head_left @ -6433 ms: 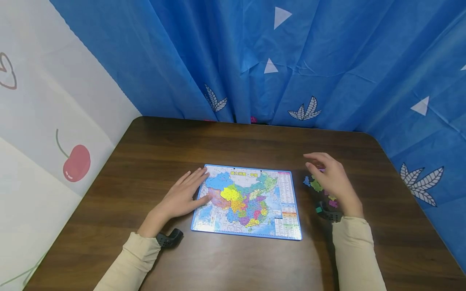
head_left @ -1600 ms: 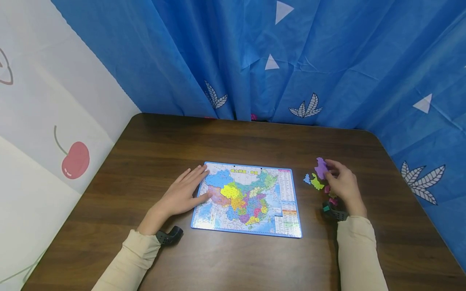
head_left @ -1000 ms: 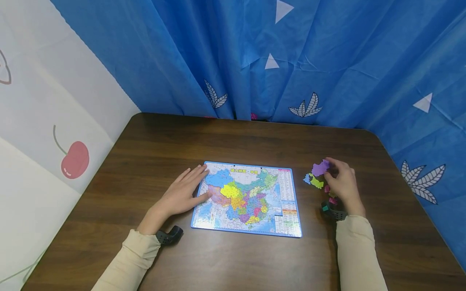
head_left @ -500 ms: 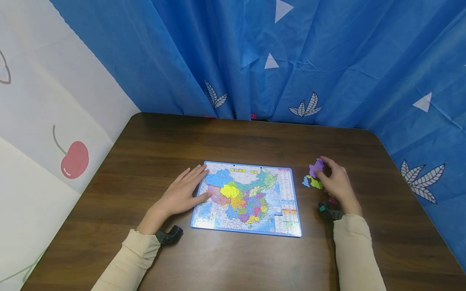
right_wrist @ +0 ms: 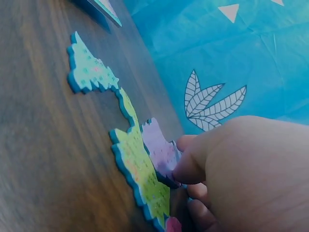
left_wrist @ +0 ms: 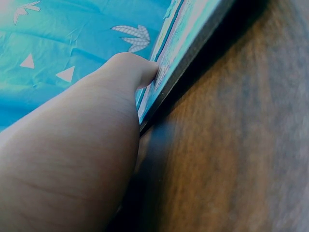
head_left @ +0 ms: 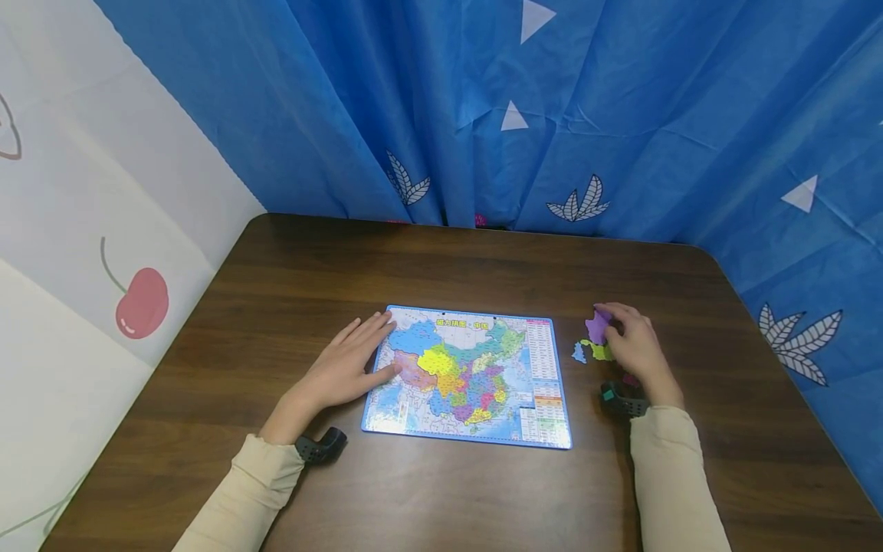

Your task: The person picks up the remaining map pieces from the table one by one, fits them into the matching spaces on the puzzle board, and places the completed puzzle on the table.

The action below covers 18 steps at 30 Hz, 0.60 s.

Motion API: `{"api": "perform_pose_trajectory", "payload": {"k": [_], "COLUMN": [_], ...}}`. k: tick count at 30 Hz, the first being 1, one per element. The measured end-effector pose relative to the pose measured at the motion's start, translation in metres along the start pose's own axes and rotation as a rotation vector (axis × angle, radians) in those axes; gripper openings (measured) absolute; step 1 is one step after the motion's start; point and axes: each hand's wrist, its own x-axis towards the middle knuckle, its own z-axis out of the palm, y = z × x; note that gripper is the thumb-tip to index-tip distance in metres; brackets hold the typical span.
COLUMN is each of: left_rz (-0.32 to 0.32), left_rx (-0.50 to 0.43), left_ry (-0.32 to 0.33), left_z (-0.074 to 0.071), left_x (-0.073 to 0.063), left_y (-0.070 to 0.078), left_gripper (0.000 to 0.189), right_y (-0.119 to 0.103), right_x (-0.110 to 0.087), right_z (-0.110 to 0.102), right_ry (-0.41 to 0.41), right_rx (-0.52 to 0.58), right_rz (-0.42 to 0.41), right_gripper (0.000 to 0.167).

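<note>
My right hand pinches a purple map-puzzle piece between thumb and fingers at the right of the table. In the right wrist view the purple piece lies up against a yellow-green piece, its near end covered by my thumb. A light blue piece lies beyond it on the wood. On the left side of a flat map puzzle board of China, my left hand rests with fingers extended. The left wrist view has its thumb on the board's face.
A small pink piece lies under my right wrist, partly hidden. The dark wooden table runs back to a blue curtain, with a white printed cloth along the left. Dark wrist cameras sit under both wrists.
Earlier my right hand hovered over the pieces; since then it has taken hold of the purple piece, turned it about, and shifted it slightly left and nearer. The left hand stays put.
</note>
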Motion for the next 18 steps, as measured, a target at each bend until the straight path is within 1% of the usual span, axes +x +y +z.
{"api": "perform_pose_trajectory", "payload": {"k": [2,7,12,18], "left_rz": [0.001,-0.001,-0.002,-0.003], "left_rx": [-0.001,-0.003,-0.005,-0.010], "left_ry": [0.000,0.001,0.003,0.004], "left_z": [0.0002,0.0007,0.0008,0.0015], "left_x": [0.0002,0.0003,0.0003,0.0004], "left_y": [0.0001,-0.0003,-0.0004,-0.0008], "left_gripper": [0.082,0.082,0.082,0.083], "right_y": [0.0000,-0.0014,-0.0031,-0.0009], "right_x": [-0.0004,-0.0011,-0.0020,-0.0027], "right_z": [-0.0007,-0.0004,0.0004,-0.0005], "right_ry": [-0.011,-0.040,-0.045,-0.036], "right_rx": [0.001,0.017,0.029,0.013], "right_rz": [0.000,0.038,0.072,0.055], "right_gripper": [0.045,0.045,0.045,0.044]}}
